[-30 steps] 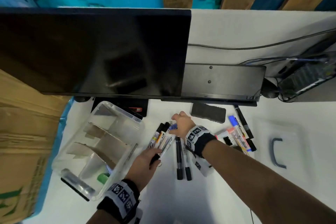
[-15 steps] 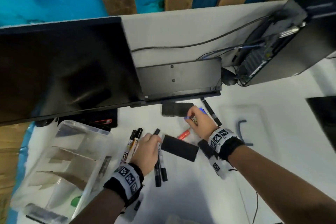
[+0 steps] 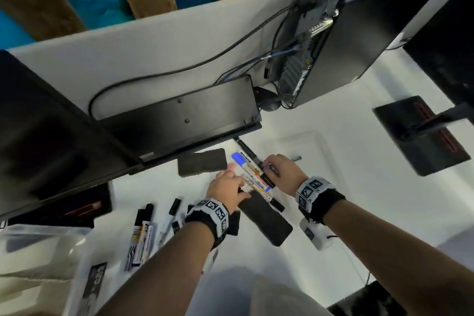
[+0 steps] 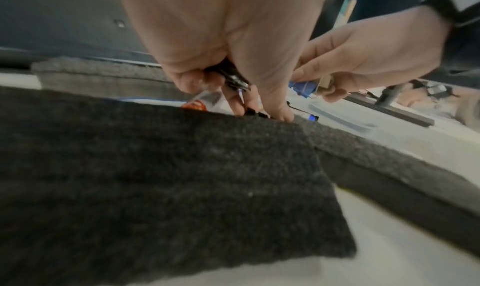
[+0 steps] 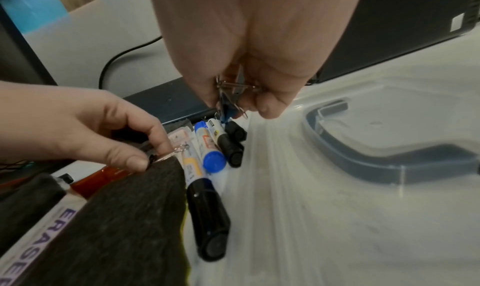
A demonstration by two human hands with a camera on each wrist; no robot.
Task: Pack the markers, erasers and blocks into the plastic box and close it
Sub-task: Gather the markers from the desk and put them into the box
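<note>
Several markers (image 3: pixel 252 173) lie in a bunch between my hands, blue and black caps (image 5: pixel 214 161) showing. My left hand (image 3: pixel 238 186) pinches a small binder clip (image 5: pixel 166 154) at the edge of a dark felt eraser (image 3: pixel 266 220). My right hand (image 3: pixel 269 167) grips a bundle of small wire-handled clips (image 5: pixel 233 93) just above the far markers. A second eraser (image 3: pixel 202 161) lies under the monitor edge. More markers (image 3: pixel 143 233) lie to the left, beside the clear plastic box (image 3: pixel 33 244) at the lower left.
The clear lid (image 5: pixel 337 208) with its blue handle (image 5: pixel 389 167) lies flat right of the markers. A monitor (image 3: pixel 51 123) overhangs the desk at left. A computer case (image 3: pixel 346 33), cables and a black stand base (image 3: pixel 420 133) are at the back right.
My left hand left the loose markers on the left and moved right to the bunch by my right hand, now pinching a clip. The camera view swung right.
</note>
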